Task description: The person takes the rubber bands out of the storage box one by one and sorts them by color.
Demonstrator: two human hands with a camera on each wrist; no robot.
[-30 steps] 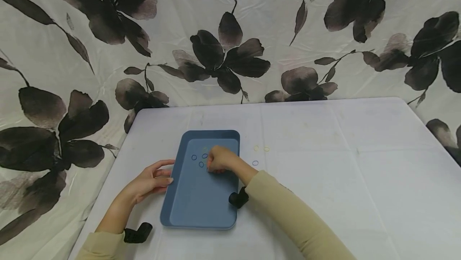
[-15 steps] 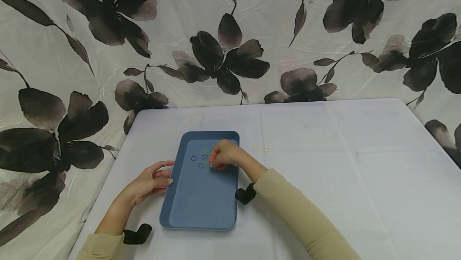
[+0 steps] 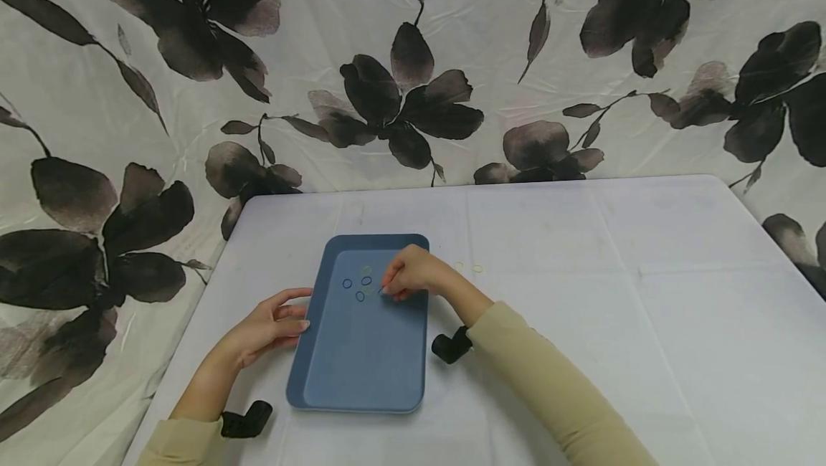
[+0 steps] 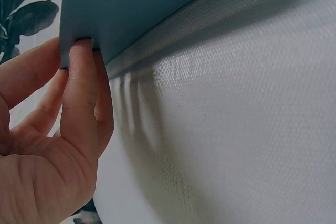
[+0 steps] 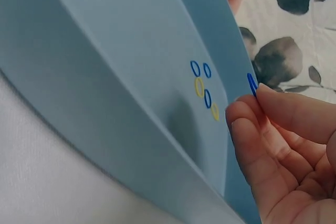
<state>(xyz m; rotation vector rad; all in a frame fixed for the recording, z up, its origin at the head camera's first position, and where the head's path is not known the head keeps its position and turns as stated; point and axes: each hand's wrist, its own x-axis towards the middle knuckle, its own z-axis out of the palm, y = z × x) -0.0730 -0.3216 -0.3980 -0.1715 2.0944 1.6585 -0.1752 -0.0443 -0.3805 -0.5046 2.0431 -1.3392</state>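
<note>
My right hand (image 3: 413, 271) is over the right part of a blue tray (image 3: 355, 365). Its thumb and fingertips pinch a thin blue ring (image 5: 252, 84), like a small rubber band. Beside it on the tray floor lie three blue rings (image 3: 347, 284) and two yellow rings (image 5: 199, 87), grouped together. My left hand (image 3: 274, 322) touches the tray's left side, fingers spread and fairly straight. In the left wrist view, the left thumb (image 4: 81, 82) lies against the tray's outer wall.
Two yellow rings (image 3: 477, 269) lie on the white table (image 3: 581, 294) right of the tray, one partly behind my right wrist. A flower-patterned cloth (image 3: 258, 57) hangs behind the table. Each wrist wears a black camera (image 3: 452, 345).
My right hand has drawn back to the right and slightly up, and the blue ring in its fingertips has come into view. A loose blue ring on the table is now hidden behind my arm.
</note>
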